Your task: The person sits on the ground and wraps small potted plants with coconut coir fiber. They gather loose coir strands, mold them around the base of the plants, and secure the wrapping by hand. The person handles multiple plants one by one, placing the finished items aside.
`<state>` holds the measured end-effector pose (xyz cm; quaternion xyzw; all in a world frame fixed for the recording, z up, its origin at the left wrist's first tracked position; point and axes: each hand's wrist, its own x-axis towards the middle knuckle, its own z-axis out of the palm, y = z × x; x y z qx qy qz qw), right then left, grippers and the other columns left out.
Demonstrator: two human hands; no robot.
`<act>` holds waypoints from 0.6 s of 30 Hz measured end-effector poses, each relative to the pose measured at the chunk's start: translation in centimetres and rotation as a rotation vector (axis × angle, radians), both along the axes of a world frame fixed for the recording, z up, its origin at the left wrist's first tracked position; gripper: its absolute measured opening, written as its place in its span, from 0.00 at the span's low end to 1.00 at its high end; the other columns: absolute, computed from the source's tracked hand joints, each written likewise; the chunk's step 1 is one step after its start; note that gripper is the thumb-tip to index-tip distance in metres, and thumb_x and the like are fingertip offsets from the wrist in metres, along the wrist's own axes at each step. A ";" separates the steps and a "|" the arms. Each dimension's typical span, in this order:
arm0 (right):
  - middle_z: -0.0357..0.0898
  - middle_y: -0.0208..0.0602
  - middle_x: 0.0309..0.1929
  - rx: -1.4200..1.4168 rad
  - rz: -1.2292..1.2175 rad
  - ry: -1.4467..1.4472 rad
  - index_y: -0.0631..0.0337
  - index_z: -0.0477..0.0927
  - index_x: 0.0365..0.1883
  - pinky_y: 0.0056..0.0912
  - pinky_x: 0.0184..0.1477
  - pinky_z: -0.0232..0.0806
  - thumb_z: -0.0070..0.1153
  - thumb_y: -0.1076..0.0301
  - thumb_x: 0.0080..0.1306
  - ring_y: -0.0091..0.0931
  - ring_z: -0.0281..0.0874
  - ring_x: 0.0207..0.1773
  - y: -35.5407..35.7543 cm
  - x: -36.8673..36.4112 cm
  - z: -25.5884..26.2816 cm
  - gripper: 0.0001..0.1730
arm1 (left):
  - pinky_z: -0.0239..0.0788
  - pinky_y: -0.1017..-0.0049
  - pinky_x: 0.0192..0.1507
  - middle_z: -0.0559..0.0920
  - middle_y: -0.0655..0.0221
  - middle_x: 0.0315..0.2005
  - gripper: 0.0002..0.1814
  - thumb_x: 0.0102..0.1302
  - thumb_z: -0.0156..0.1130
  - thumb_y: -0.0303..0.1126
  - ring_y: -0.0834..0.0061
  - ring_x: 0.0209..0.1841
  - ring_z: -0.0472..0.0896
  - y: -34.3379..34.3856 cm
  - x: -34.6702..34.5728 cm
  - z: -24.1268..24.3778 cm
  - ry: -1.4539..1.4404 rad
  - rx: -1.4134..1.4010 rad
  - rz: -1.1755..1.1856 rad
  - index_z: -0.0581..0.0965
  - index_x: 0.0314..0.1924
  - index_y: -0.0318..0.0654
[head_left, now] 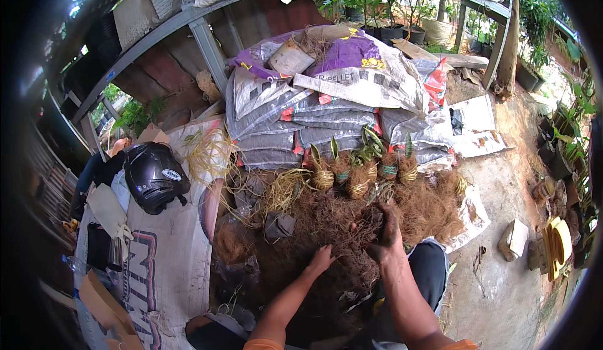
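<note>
My right hand (387, 232), dark with soil, is curled around a dark clump of roots and soil (372, 220) with leaves rising above it. Lower and to the left, my left hand (323, 258) rests at the heap of brown fibre and roots (330, 218), its fingers partly bent; whether it grips any fibre cannot be told. Beyond the heap stands a row of small plants whose root balls are wrapped in coconut fibre (359, 182) and bound with yellow or green strands. Looser, lighter fibre (426, 208) lies to the right. Yellow plastic strands (286, 190) lie tangled at the left.
Stacked grey sacks (268, 145) rise behind the plants. On the left, a black helmet (155, 178) sits on a printed sheet (181, 251). A pale block (513, 240) and folded yellow material (556, 246) are on the right. A metal-framed bench (155, 41) spans the back.
</note>
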<state>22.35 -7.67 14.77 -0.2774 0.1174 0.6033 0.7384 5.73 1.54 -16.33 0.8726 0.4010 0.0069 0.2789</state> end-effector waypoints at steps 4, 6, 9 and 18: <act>0.77 0.33 0.31 -0.001 0.040 0.023 0.53 0.76 0.38 0.47 0.43 0.71 0.53 0.59 0.64 0.33 0.75 0.36 0.9 -1.0 -0.8 0.10 | 0.66 0.63 0.57 0.76 0.49 0.52 0.37 0.60 0.62 0.54 0.53 0.56 0.74 1.4 -1.1 3.0 -0.325 -0.178 0.281 0.69 0.58 0.30; 0.77 0.34 0.32 0.063 0.054 0.007 0.53 0.76 0.39 0.46 0.43 0.72 0.52 0.57 0.64 0.34 0.75 0.37 1.3 -1.6 -1.0 0.11 | 0.69 0.68 0.52 0.78 0.52 0.50 0.36 0.63 0.59 0.56 0.60 0.50 0.78 1.3 -1.3 5.3 -0.594 -0.303 0.317 0.70 0.58 0.32; 0.77 0.35 0.34 0.098 0.104 0.057 0.54 0.75 0.40 0.46 0.42 0.72 0.50 0.55 0.65 0.35 0.75 0.38 1.4 -2.8 0.4 0.13 | 0.71 0.73 0.43 0.79 0.60 0.49 0.34 0.65 0.53 0.59 0.71 0.44 0.79 -0.5 -0.5 12.4 -0.866 -0.901 0.581 0.71 0.58 0.36; 0.75 0.38 0.33 0.115 0.066 -0.116 0.60 0.72 0.39 0.40 0.40 0.76 0.50 0.63 0.65 0.36 0.77 0.34 2.1 -4.3 -1.4 0.10 | 0.73 0.71 0.41 0.80 0.74 0.46 0.24 0.70 0.45 0.56 0.78 0.43 0.79 -0.1 0.1 20.0 -1.341 -1.300 0.541 0.72 0.54 0.48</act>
